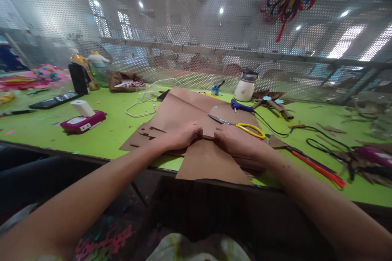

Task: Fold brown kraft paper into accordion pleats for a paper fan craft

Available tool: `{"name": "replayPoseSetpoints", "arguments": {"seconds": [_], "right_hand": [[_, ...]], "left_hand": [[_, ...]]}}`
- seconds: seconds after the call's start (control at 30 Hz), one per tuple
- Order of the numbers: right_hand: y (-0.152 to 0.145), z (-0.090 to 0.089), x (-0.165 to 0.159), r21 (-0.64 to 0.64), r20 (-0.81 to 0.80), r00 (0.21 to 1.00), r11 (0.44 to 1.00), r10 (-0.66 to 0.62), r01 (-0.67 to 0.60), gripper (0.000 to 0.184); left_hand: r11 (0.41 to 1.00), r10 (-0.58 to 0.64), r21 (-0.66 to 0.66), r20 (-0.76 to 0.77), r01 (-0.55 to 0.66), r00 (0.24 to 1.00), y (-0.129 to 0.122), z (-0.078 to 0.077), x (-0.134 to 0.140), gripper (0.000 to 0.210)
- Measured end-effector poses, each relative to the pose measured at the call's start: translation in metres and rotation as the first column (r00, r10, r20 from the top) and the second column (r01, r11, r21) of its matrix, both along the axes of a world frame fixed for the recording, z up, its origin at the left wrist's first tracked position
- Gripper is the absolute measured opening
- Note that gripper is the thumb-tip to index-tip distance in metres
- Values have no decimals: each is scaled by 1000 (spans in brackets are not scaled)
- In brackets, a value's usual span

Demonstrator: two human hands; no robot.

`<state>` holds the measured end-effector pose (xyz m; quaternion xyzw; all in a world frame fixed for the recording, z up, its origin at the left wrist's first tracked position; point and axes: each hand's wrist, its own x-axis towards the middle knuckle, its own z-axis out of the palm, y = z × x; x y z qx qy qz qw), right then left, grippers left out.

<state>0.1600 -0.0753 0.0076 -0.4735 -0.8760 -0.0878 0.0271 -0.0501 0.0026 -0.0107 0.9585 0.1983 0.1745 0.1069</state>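
Observation:
A brown cardboard piece lies at the table's front edge, its near end reaching the rim. My left hand and my right hand grip its far edge from both sides, fingers curled around a folded strip between them. Beneath and beyond lies a larger cardboard sheet, with slotted cardboard at its left. Yellow-handled scissors rest on the sheet just past my right hand, blades pointing left. The fingertips are partly hidden by the fold.
A blue hot glue gun lies behind the scissors, its black cord running right. An orange-and-black tool and cardboard scraps lie at the right. A white jar stands at the back; a purple power strip and white cable lie left.

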Motion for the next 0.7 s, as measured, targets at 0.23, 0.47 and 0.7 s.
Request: {"name": "replayPoseSetpoints", "arguments": {"seconds": [0.23, 0.47, 0.7], "right_hand": [[0, -5, 5, 30, 3, 1000, 999, 31, -31, 8], [-7, -3, 4, -1, 45, 999, 1000, 3, -3, 11], [-24, 7, -14, 72, 157, 986, 996, -56, 45, 21]], "left_hand": [[998, -51, 21, -16, 52, 999, 2, 1, -3, 12], [948, -94, 291, -129, 129, 987, -12, 9, -1, 12], [901, -91, 395, -227, 177, 970, -18, 12, 0, 14]]}}
